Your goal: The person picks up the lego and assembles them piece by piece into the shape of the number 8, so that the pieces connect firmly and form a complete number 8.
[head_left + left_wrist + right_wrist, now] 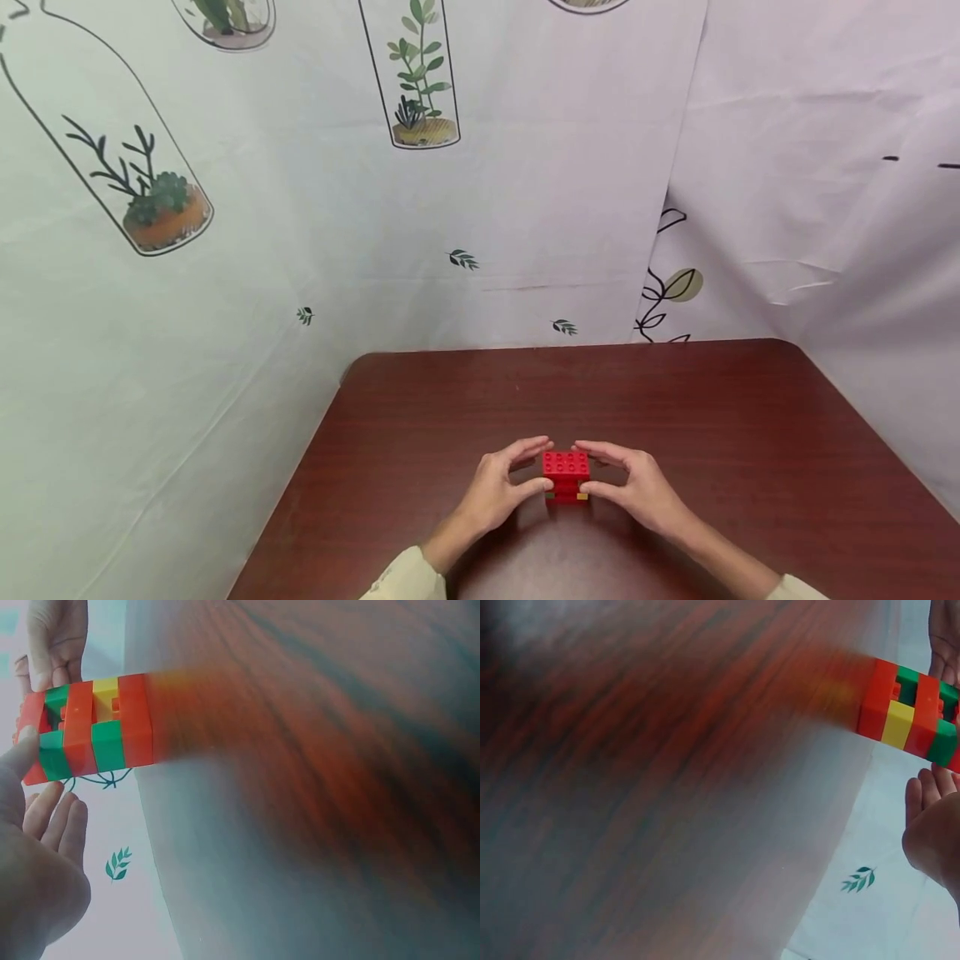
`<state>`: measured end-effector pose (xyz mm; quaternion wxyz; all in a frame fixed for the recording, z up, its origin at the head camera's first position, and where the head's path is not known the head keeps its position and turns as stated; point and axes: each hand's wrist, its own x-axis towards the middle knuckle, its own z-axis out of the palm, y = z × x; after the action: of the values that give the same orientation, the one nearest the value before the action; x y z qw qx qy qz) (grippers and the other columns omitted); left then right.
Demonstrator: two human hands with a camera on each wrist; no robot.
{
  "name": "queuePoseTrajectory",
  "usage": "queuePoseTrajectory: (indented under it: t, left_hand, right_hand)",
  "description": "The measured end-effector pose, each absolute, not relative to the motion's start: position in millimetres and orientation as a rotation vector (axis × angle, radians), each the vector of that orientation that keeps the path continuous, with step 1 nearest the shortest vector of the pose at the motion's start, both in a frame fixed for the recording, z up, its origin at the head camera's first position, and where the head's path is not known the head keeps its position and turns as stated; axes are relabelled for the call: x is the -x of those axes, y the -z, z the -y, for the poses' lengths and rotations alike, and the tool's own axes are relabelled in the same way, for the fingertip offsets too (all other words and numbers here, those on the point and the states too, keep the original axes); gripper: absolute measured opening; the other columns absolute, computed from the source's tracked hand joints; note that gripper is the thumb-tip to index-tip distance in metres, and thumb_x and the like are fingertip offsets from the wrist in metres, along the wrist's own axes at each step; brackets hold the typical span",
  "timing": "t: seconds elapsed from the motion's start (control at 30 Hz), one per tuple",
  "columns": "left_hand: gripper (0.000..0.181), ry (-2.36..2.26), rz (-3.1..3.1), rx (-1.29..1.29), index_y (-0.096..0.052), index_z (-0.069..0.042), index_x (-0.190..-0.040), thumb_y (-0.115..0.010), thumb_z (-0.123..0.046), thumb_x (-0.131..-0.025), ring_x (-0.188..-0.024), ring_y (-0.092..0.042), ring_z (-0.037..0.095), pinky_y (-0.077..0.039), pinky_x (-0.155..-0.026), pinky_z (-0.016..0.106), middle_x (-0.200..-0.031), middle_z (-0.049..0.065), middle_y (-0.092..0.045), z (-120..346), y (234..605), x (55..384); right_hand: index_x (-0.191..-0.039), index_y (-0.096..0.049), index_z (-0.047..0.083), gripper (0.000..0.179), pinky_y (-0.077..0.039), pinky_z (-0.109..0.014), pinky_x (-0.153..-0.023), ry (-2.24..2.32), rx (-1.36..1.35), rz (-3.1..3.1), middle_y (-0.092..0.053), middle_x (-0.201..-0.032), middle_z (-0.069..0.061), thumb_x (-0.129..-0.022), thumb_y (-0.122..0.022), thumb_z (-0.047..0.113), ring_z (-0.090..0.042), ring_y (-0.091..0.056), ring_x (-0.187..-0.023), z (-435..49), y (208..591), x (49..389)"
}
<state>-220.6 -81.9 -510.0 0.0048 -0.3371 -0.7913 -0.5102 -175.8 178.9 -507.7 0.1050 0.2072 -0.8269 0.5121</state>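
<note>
A stack of toy building bricks (566,463) stands upright on the table between the two hands. Red studded bricks form its top, middle and base, with smaller green and yellow bricks (898,724) in the gaps. The left hand (497,485) holds its left side near the top, thumb at the front corner and fingers reaching behind. Mirroring that, the right hand (643,490) holds the right side, thumb on the front. The left wrist view shows the left thumb (28,742) on the upper bricks; in the right wrist view the frame edge cuts off the right hand (939,832).
The dark reddish-brown wooden table (450,400) extends around the stack on all sides. Behind it and along both sides hangs a pale cloth backdrop (525,208) printed with plants in bottles and small leaves.
</note>
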Motion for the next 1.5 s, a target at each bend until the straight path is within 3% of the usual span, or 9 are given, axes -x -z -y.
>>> queuePoseTrajectory:
  t: [0.17, 0.37, 0.57, 1.07, 1.3, 1.5]
  left_hand:
    - [0.063, 1.487, 2.522, 1.013, -0.061, -0.013, -0.149, -0.085, -0.019, -0.092, -0.127, -0.066, 0.016, -0.054, -0.104, 0.037, -0.14, -0.001, -0.069, 84, 510, 216]
    - [0.062, 1.438, 2.616, 0.953, -0.061, -0.004, -0.149, -0.082, -0.021, -0.094, -0.129, -0.063, 0.015, -0.054, -0.104, 0.035, -0.14, 0.005, -0.068, 83, 512, 205]
    - [0.062, 1.402, 2.665, 0.931, -0.058, 0.0, -0.15, -0.081, -0.018, -0.095, -0.126, -0.063, 0.014, -0.054, -0.103, 0.034, -0.136, 0.009, -0.069, 77, 512, 199]
    - [0.052, 1.395, 2.634, 0.894, -0.06, 0.001, -0.147, -0.077, -0.009, -0.099, -0.125, -0.064, 0.012, -0.052, -0.106, 0.034, -0.131, 0.005, -0.072, 70, 516, 196]
    - [0.049, 1.433, 2.614, 0.843, -0.061, -0.001, -0.147, -0.074, -0.013, -0.102, -0.127, -0.063, 0.015, -0.051, -0.107, 0.038, -0.131, 0.006, -0.072, 67, 513, 200]
    - [0.046, 1.439, 2.62, 0.731, -0.065, -0.004, -0.145, -0.075, -0.017, -0.102, -0.13, -0.062, 0.016, -0.051, -0.108, 0.044, -0.129, 0.004, -0.074, 62, 509, 204]
  right_hand:
    - [-0.139, -0.068, -0.002, 0.06, -0.06, -0.049, -0.09, -1.56, -0.59, 2.467, -0.072, -0.131, -0.019, -0.086, -0.091, 0.016, -0.023, -0.075, -0.111, -183, 509, 173]
    - [-0.136, -0.066, -0.011, 0.057, -0.061, -0.038, -0.088, -1.622, -0.557, 2.48, -0.071, -0.127, -0.026, -0.087, -0.088, 0.009, -0.031, -0.074, -0.111, -184, 514, 171]
    - [-0.13, -0.064, -0.019, 0.052, -0.062, -0.034, -0.086, -1.651, -0.569, 2.436, -0.072, -0.12, -0.031, -0.088, -0.086, 0.001, -0.026, -0.074, -0.109, -180, 519, 170]
    - [-0.126, -0.068, -0.017, 0.044, -0.061, -0.027, -0.085, -1.591, -0.468, 2.464, -0.074, -0.117, -0.028, -0.09, -0.083, 0.003, -0.019, -0.074, -0.107, -174, 523, 167]
    - [-0.126, -0.07, -0.015, 0.04, -0.059, -0.02, -0.084, -1.595, -0.422, 2.418, -0.076, -0.114, -0.025, -0.093, -0.081, 0.003, -0.031, -0.076, -0.105, -172, 522, 168]
    - [-0.126, -0.073, -0.008, 0.038, -0.058, -0.019, -0.082, -1.615, -0.257, 2.418, -0.077, -0.115, -0.02, -0.093, -0.083, 0.008, -0.021, -0.077, -0.102, -168, 520, 172]
